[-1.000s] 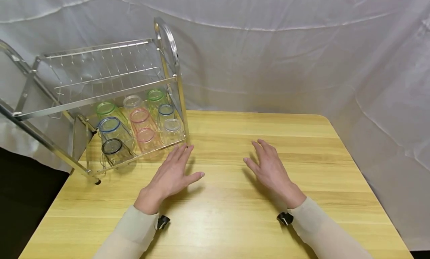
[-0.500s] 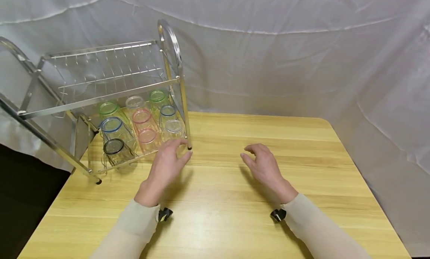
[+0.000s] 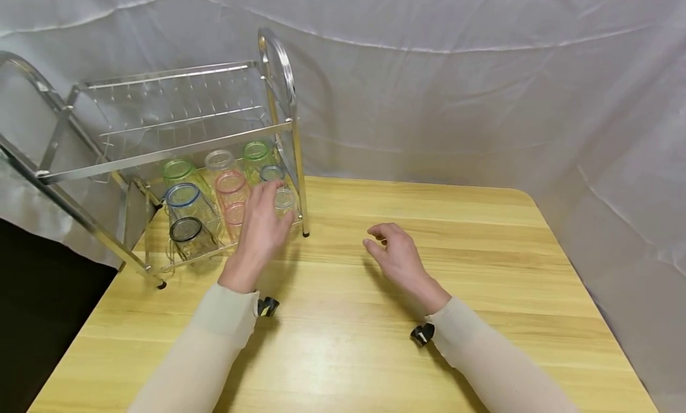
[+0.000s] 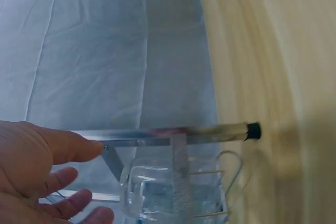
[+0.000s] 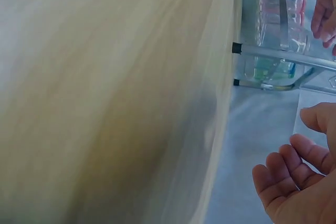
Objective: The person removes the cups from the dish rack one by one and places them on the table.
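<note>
My left hand [image 3: 259, 228] is over the front edge of a metal rack's lower shelf, beside a clear glass [image 3: 284, 200] at the right front corner. In the left wrist view, thumb and fingers are spread apart just short of that clear glass [image 4: 149, 187], holding nothing. The hand partly covers a small pink glass [image 3: 234, 213] in the head view. My right hand [image 3: 399, 258] hovers above the table with loosely bent fingers and nothing in them; the right wrist view shows its palm and parted fingertips.
The two-tier rack [image 3: 171, 155] stands at the table's left back. On its lower shelf are several other glasses, including a black-rimmed one [image 3: 189, 233], a blue-rimmed one [image 3: 184, 197] and a green one [image 3: 180, 170]. A pale curtain [image 3: 429, 103] hangs behind the wooden table [image 3: 343, 341].
My left hand has moved forward to the clear glass, and its fingers have bent downward. My right hand has shifted left, its fingers more bent than before. The glasses stay in place.
</note>
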Tool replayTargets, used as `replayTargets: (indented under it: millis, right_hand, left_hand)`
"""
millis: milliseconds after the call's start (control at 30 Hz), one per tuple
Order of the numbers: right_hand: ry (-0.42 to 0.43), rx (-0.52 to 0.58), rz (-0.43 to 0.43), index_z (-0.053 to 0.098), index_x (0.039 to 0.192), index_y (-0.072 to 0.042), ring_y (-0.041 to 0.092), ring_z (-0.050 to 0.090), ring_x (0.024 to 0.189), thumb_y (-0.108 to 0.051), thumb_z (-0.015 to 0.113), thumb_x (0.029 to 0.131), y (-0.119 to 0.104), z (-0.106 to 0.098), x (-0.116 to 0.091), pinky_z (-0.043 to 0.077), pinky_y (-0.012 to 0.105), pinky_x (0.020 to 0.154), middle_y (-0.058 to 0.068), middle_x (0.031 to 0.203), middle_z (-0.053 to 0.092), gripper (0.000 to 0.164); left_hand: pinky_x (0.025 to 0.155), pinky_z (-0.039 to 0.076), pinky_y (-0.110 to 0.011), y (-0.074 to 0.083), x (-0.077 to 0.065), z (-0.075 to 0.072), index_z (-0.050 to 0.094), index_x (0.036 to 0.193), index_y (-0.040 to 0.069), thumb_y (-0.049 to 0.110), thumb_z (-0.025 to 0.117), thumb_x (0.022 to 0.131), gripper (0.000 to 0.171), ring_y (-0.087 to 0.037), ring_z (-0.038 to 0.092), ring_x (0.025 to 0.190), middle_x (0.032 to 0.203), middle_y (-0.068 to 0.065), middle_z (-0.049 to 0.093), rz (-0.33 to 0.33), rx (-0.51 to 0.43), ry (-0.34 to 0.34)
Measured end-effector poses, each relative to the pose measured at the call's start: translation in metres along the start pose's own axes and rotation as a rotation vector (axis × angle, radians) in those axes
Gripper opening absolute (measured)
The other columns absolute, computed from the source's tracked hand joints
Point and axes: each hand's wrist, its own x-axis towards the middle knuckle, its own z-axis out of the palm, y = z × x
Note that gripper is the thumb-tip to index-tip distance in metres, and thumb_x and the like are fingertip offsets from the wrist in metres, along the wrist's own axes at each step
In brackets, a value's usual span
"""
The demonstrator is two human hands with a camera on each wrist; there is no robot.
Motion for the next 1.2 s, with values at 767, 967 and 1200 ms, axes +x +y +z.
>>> replayTargets:
  millis: [767, 967, 1200]
  right_hand:
    - [-0.029, 0.138, 0.042, 0.067, 0.134, -0.001, 0.028, 0.065, 0.112, -0.023, 0.070, 0.102, -0.006, 0.024, 0.023, 0.059, 0.043, 0.097, 0.018, 0.127, 0.070, 0.039]
    - [-0.036, 0.148, 0.062, 0.067, 0.135, -0.001, 0.028, 0.065, 0.113, -0.022, 0.070, 0.102, -0.006, 0.026, 0.025, 0.058, 0.044, 0.098, 0.018, 0.128, 0.069, 0.040]
    - [-0.029, 0.162, 0.060, 0.067, 0.135, -0.001, 0.029, 0.065, 0.113, -0.023, 0.070, 0.102, -0.007, 0.027, 0.026, 0.059, 0.044, 0.098, 0.019, 0.128, 0.069, 0.040]
  left_hand:
    - [0.108, 0.043, -0.069, -0.007, 0.029, 0.012, 0.044, 0.145, -0.013, -0.001, 0.063, 0.093, 0.057, -0.063, 0.056, 0.118, 0.141, -0.044, 0.047, 0.010, 0.286, -0.154]
    - [0.098, 0.050, -0.065, -0.003, 0.030, 0.010, 0.054, 0.136, -0.012, -0.001, 0.061, 0.093, 0.045, -0.059, 0.058, 0.111, 0.129, -0.039, 0.051, -0.011, 0.336, -0.168]
    - [0.096, 0.052, -0.063, 0.000, 0.029, 0.005, 0.054, 0.138, -0.009, 0.003, 0.065, 0.091, 0.050, -0.057, 0.055, 0.115, 0.134, -0.039, 0.047, -0.058, 0.316, -0.155]
